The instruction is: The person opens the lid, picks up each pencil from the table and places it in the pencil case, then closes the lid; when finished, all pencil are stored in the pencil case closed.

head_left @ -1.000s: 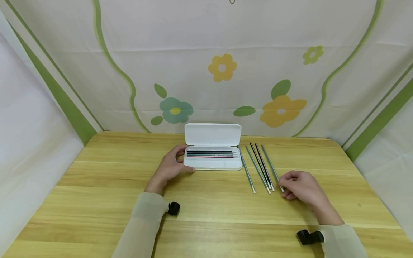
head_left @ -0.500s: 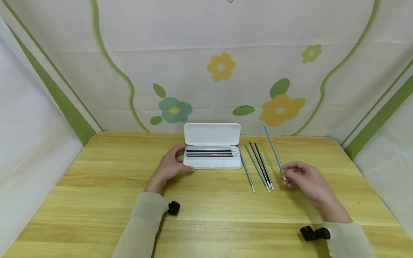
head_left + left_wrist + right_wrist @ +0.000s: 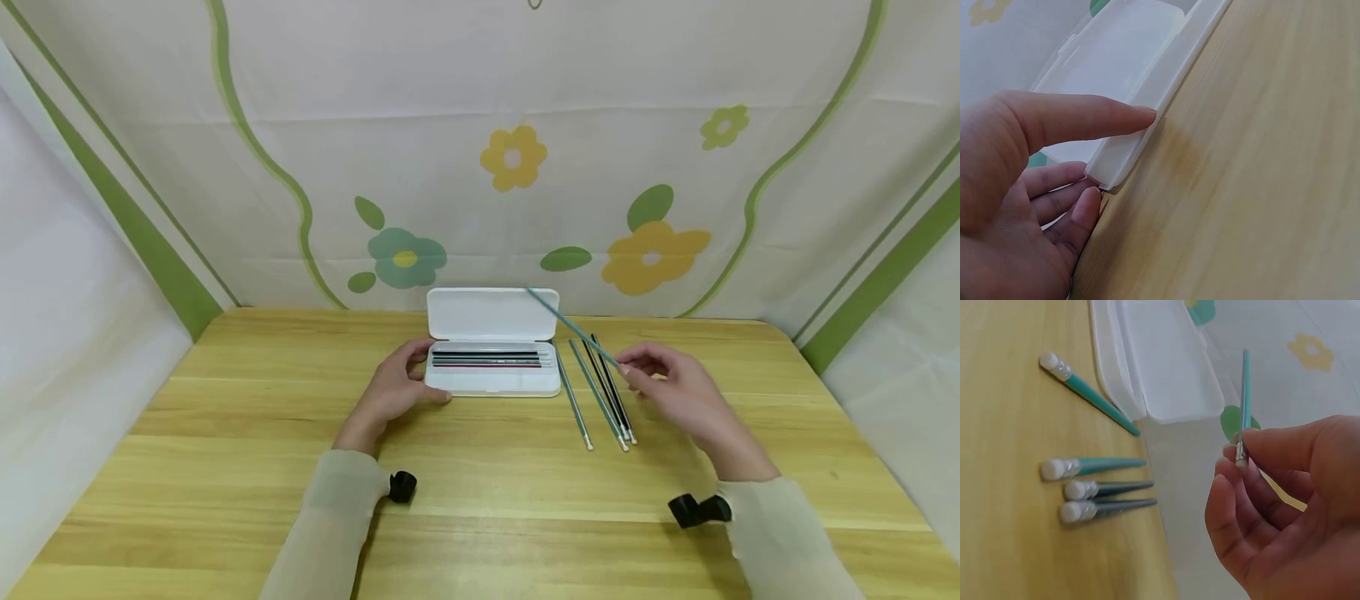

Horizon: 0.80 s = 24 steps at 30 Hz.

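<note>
My right hand (image 3: 669, 390) pinches a teal pencil (image 3: 573, 325) by its eraser end, between thumb and fingertips. The pencil is raised off the table and points up and left, its far tip in front of the case's lid in the head view. A white pencil case (image 3: 492, 382) stands with its lid up, several dark pencils and a red one lying crosswise inside. My left hand (image 3: 395, 382) holds the case at its left end. In the left wrist view the thumb (image 3: 1094, 117) lies along the front wall and the fingers touch the corner.
Right of the case lie two teal pencils (image 3: 576, 408) and two black pencils (image 3: 617, 396), eraser ends toward me. The wooden table (image 3: 480, 533) ends at a pale curtain (image 3: 450, 167) with printed flowers. Black wrist cameras (image 3: 402, 487) sit at both cuffs.
My right hand has picked the rightmost teal pencil off the table, lifted it, then moved left and swung its tip toward the case. The left hand has stayed at the case.
</note>
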Each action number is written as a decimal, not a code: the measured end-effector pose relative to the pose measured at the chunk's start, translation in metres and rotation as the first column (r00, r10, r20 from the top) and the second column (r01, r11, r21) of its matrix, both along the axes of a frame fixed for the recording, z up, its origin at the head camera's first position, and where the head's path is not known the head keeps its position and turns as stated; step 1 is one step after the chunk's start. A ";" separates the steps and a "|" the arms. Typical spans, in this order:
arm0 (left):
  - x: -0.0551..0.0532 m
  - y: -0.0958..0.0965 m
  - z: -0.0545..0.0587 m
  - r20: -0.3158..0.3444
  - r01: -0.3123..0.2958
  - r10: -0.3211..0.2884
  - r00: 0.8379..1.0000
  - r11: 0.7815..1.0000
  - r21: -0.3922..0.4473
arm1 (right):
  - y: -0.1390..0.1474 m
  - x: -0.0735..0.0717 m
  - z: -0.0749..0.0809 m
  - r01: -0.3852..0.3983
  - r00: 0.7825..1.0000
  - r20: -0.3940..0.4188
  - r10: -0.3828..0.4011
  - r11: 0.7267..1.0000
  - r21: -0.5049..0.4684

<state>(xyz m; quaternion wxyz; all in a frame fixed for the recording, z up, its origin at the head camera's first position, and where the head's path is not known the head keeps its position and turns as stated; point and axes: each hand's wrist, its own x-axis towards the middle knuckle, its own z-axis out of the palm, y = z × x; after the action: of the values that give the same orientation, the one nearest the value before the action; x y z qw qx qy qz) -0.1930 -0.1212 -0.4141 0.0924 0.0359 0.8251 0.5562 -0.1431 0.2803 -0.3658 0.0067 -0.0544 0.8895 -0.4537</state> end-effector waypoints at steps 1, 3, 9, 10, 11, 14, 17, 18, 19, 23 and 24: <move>0.000 0.000 0.000 -0.002 -0.001 0.001 1.000 1.000 0.002 | -0.004 -0.004 0.001 -0.009 1.000 -0.018 0.010 1.000 0.029; 0.000 0.000 -0.001 -0.004 -0.003 0.003 1.000 1.000 0.004 | -0.014 -0.013 0.002 -0.026 0.998 -0.055 0.031 0.996 0.090; 0.000 0.001 -0.003 0.006 -0.015 0.015 1.000 1.000 0.005 | -0.042 -0.040 -0.006 -0.073 0.987 -0.123 0.099 0.977 0.199; 0.000 0.001 -0.003 0.006 -0.017 0.017 1.000 1.000 0.005 | -0.046 -0.044 -0.009 -0.082 0.986 -0.127 0.109 0.976 0.200; 0.000 0.001 -0.003 0.006 -0.018 0.018 1.000 1.000 0.007 | -0.049 -0.048 -0.011 -0.087 0.985 -0.131 0.114 0.976 0.201; 0.001 0.002 -0.004 0.006 -0.020 0.020 1.000 1.000 0.010 | -0.060 -0.058 -0.018 -0.086 0.984 -0.133 0.115 0.975 0.206; 0.001 0.004 -0.004 0.006 -0.021 0.021 1.000 1.000 0.007 | -0.069 -0.065 -0.022 -0.069 0.989 -0.117 0.095 0.974 0.215; 0.001 0.004 -0.005 0.006 -0.020 0.020 1.000 1.000 0.006 | -0.072 -0.066 -0.022 -0.062 0.990 -0.108 0.087 0.974 0.217; 0.002 0.004 -0.005 0.007 -0.020 0.020 1.000 1.000 0.007 | -0.074 -0.068 -0.023 -0.055 0.992 -0.097 0.078 0.974 0.218; 0.001 0.005 -0.004 0.003 -0.015 0.015 1.000 1.000 0.011 | -0.082 -0.071 -0.022 -0.055 0.994 -0.083 0.075 0.975 0.215; 0.001 0.005 -0.004 0.002 -0.015 0.015 1.000 1.000 0.011 | -0.083 -0.072 -0.022 -0.056 0.994 -0.080 0.074 0.976 0.213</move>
<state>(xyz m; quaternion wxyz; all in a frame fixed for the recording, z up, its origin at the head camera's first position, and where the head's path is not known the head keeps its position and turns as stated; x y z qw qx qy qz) -0.1915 -0.1161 -0.4179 0.0887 0.0296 0.8222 0.5614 -0.2148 0.1970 -0.3883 -0.0117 -0.1023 0.9296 -0.3539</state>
